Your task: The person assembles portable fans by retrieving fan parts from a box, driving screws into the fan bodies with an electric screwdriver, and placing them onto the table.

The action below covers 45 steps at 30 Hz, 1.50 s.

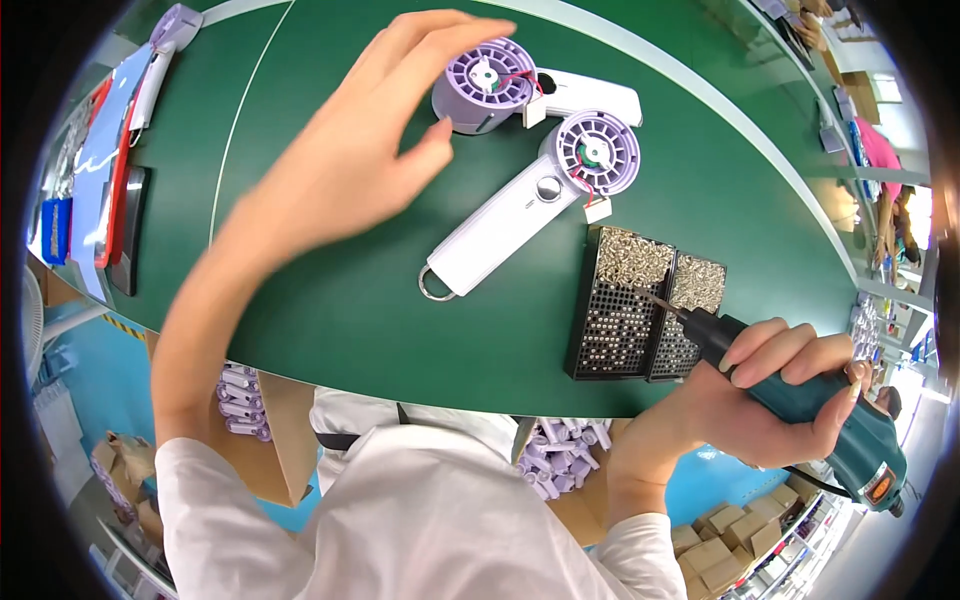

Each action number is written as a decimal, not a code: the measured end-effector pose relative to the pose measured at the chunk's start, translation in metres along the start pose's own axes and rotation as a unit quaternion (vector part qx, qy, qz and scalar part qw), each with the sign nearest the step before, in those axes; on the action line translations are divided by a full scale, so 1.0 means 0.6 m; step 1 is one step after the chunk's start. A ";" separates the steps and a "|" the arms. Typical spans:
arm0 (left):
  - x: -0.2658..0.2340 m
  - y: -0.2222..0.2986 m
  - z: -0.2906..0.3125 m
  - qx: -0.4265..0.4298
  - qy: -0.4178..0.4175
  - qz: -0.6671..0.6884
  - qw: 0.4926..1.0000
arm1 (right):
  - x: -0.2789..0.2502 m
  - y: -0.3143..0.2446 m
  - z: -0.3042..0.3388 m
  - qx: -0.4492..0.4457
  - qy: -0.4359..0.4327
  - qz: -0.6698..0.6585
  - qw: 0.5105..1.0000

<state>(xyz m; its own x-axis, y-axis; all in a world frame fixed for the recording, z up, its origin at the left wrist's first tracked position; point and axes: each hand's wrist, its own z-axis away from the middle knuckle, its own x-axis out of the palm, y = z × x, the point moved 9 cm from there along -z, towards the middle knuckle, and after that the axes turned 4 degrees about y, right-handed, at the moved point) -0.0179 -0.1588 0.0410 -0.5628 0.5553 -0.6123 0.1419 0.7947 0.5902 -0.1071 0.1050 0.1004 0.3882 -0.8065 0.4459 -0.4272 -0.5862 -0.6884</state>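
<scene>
My right hand is wrapped round a dark green electric screwdriver. Its bit points at a black screw tray, whose two sections hold loose small screws and screws seated in rows of holes. My left hand is spread, thumb and fingers apart beside the round head of a handheld fan; whether they touch it I cannot tell. That fan's white handle points right. Nearer me lies a second white and purple handheld fan, its motor exposed, with red wires and a small white connector.
At the far left of the green table are a red-edged tray, a blue bin and another purple fan. Below the table edge, cardboard boxes hold purple fan parts and purple-white pieces.
</scene>
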 end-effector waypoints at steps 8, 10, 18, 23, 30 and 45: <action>0.094 0.066 0.070 -0.004 -0.059 -0.140 0.988 | 0.058 -0.013 0.000 -0.008 -0.054 0.002 0.999; 0.101 0.064 0.078 0.000 -0.077 -0.126 0.989 | 0.072 -0.020 0.005 -0.011 -0.057 0.005 0.998; 0.079 0.075 0.171 -0.012 -0.222 -0.065 0.973 | 0.117 -0.006 0.040 0.030 -0.087 0.018 0.996; 0.078 0.080 0.192 -0.009 -0.171 -0.066 0.983 | 0.138 0.003 0.061 0.035 -0.115 -0.008 0.993; 0.079 0.077 0.196 -0.010 -0.161 -0.060 0.985 | 0.143 0.017 0.075 0.072 -0.140 0.065 0.985; 0.073 0.094 0.186 0.032 -0.109 -0.126 0.986 | 0.156 0.040 0.118 0.038 -0.235 0.108 0.965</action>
<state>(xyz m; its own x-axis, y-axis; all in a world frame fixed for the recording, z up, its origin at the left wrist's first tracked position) 0.0564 -0.0619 -0.0114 -0.3986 0.3730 -0.8378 0.0756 0.9238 0.3753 -0.0233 0.0206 0.0852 0.6322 -0.7748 -0.0100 -0.4852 -0.3858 -0.7847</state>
